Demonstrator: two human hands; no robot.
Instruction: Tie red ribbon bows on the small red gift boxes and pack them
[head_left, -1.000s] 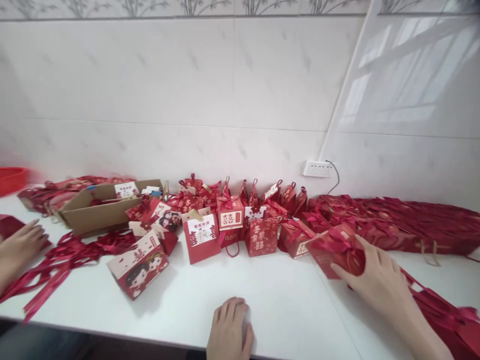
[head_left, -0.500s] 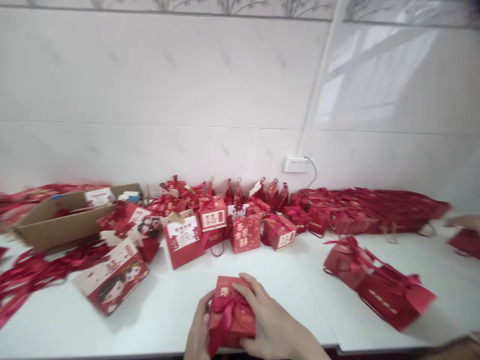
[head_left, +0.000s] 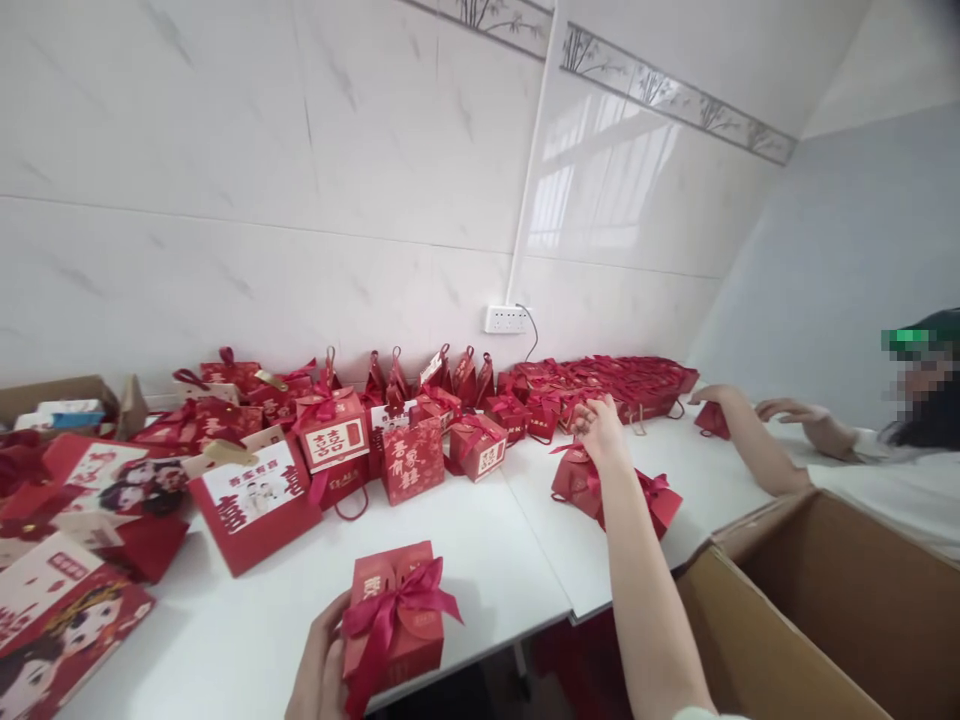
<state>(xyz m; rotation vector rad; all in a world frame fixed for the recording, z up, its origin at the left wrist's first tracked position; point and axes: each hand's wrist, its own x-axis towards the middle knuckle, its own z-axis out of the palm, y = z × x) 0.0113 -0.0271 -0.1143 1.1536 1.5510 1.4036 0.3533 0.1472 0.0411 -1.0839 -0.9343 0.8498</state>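
Note:
Near the table's front edge, my left hand (head_left: 321, 665) grips the left side of a red gift box (head_left: 401, 625) tied with a dark pink ribbon bow. My right arm reaches out to the right. My right hand (head_left: 600, 430) is raised over two ribboned red boxes (head_left: 661, 500), its fingers apart and holding nothing; the forearm covers part of these boxes. Behind the held box stand a red box with gold characters (head_left: 414, 460) and a ribboned box with a cream label (head_left: 334, 440).
More red boxes (head_left: 622, 385) line the wall. At the right front stands an open cardboard box (head_left: 795, 640). Beyond it a person in white (head_left: 885, 480) reaches over the table, one hand at a small red box (head_left: 712, 418). A power strip (head_left: 508, 319) is on the wall.
My right hand has let go of the ribboned box and moved far to the right. The view has turned right, bringing the cardboard box and the other person into sight.

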